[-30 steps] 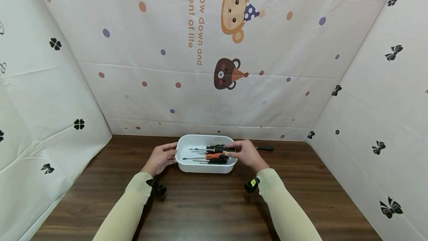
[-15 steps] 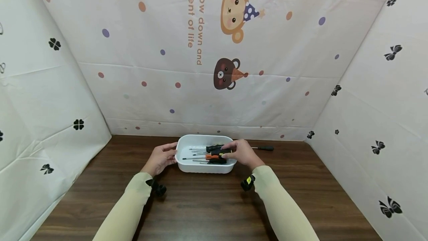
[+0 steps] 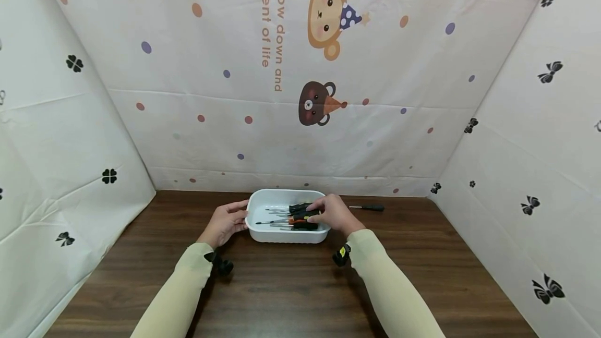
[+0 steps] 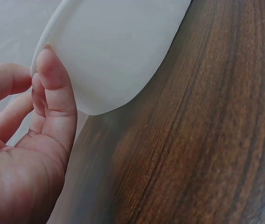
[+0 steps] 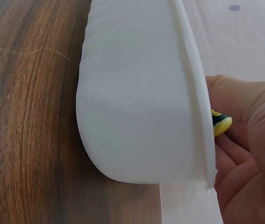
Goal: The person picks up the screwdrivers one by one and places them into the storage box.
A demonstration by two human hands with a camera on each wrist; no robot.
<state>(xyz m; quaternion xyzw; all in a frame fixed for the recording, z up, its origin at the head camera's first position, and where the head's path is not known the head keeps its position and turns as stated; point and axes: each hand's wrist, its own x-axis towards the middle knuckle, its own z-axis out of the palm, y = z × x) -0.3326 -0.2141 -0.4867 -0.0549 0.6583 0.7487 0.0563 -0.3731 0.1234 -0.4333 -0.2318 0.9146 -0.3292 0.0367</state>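
A white plastic tub stands at the back of the table with several screwdrivers lying in it, tips to the left. My left hand holds the tub's left end, its fingers bent at the rim. Over the tub's right end, my right hand grips a black-and-yellow screwdriver by its handle. The butt of that handle shows past the rim in the right wrist view; the tub wall hides the rest. An orange-handled screwdriver lies partly beneath it.
Another screwdriver with a black handle lies on the table behind and right of the tub. White printed cloth rises close behind the tub. Cloth also walls the left and right sides of the brown wooden table.
My right hand has moved slightly left with the black-and-yellow screwdriver, which now covers part of the orange handle. More of the screwdriver on the table shows. My left hand has stayed at the tub's rim.
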